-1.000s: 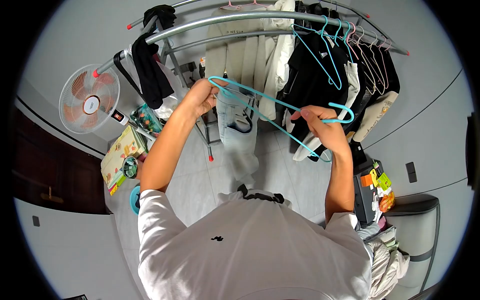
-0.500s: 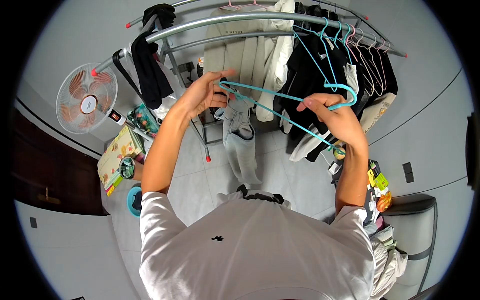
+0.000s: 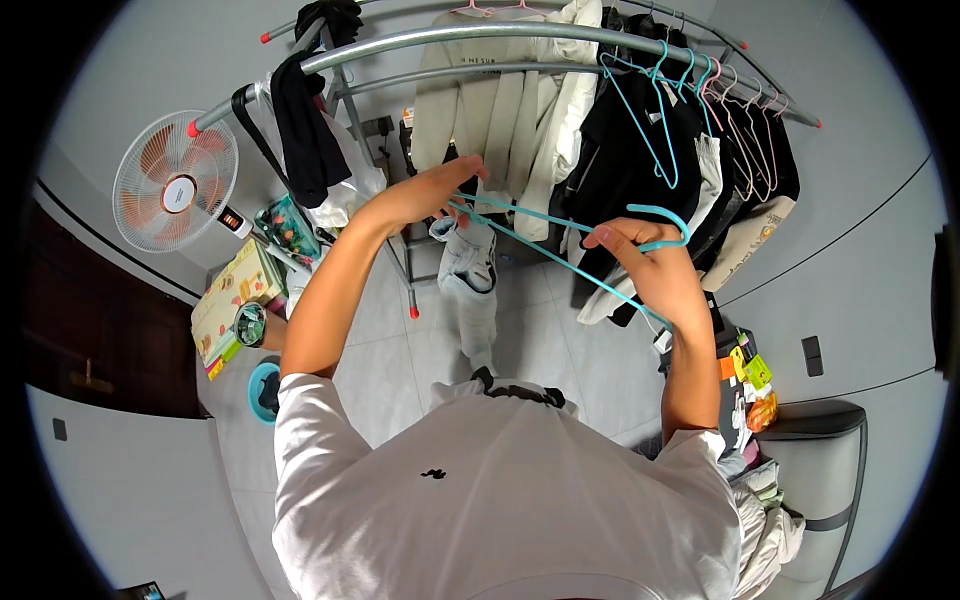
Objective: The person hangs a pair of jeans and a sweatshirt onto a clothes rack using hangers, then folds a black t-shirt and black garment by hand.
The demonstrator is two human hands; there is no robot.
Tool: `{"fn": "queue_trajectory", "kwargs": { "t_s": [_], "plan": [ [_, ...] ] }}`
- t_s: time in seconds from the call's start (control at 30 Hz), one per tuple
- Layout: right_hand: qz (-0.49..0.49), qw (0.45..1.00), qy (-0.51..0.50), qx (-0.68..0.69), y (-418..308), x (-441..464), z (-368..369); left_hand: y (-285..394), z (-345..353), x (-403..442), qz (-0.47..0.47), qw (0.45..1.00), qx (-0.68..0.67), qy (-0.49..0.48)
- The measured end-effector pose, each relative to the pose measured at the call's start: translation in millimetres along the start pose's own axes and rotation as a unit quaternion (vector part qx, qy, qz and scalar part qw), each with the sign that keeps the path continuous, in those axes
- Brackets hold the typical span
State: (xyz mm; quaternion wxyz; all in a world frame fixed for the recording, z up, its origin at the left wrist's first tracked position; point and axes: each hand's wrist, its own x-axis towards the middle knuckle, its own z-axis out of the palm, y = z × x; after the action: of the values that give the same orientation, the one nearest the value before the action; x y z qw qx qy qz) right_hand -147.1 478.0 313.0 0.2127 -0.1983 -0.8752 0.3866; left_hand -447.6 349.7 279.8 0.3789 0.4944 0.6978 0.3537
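Observation:
A turquoise hanger (image 3: pixel 545 246) is held sideways in front of me, hook to the right. My right hand (image 3: pixel 655 275) grips it near the base of the hook, thumb along the upper bar. At the opposite corner, my left hand (image 3: pixel 432 193) is bent over the hanger's end, closed on the top of light grey-blue jeans (image 3: pixel 470 275). The jeans hang down below that hand. Its fingertips are partly hidden, so the exact contact between the jeans and the hanger does not show.
Ahead stands a metal clothes rack (image 3: pixel 480 36) with shirts, dark garments and several hangers. A fan (image 3: pixel 178 190) is at left, near a blue basin (image 3: pixel 262 392) on the tiled floor. Clothes lie beside a grey chair (image 3: pixel 815 470) at right.
Both hands have lowered with the hanger, and the hook has moved down and left. My left hand has turned further over the hanger's corner, its fingers now pointing right.

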Motion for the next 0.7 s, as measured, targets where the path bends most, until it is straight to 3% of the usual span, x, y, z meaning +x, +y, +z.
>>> {"fn": "queue_trajectory", "kwargs": {
  "t_s": [0.17, 0.27, 0.37, 0.47, 0.7],
  "plan": [
    [0.032, 0.997, 0.014, 0.064, 15.5, -7.7, 5.4, -3.7, 1.9, 2.0, 0.016, 0.999, -0.027, 0.029],
    [0.062, 0.990, 0.018, 0.125, 29.3, -9.9, 3.8, -15.7, 0.3, -2.1, 0.028, 0.970, -0.242, 0.018],
    [0.085, 0.981, -0.008, 0.175, 41.8, -9.4, -2.6, -24.3, 4.1, -5.1, 0.072, 0.955, -0.287, 0.035],
    [0.058, 0.988, -0.029, 0.142, 42.8, -10.8, -10.7, -18.9, 8.0, -15.9, 0.063, 0.967, -0.239, 0.066],
    [-0.005, 0.996, -0.036, 0.080, 28.0, -11.9, -13.2, -16.3, 6.4, -33.5, 0.063, 0.973, -0.222, 0.020]
  ]
}}
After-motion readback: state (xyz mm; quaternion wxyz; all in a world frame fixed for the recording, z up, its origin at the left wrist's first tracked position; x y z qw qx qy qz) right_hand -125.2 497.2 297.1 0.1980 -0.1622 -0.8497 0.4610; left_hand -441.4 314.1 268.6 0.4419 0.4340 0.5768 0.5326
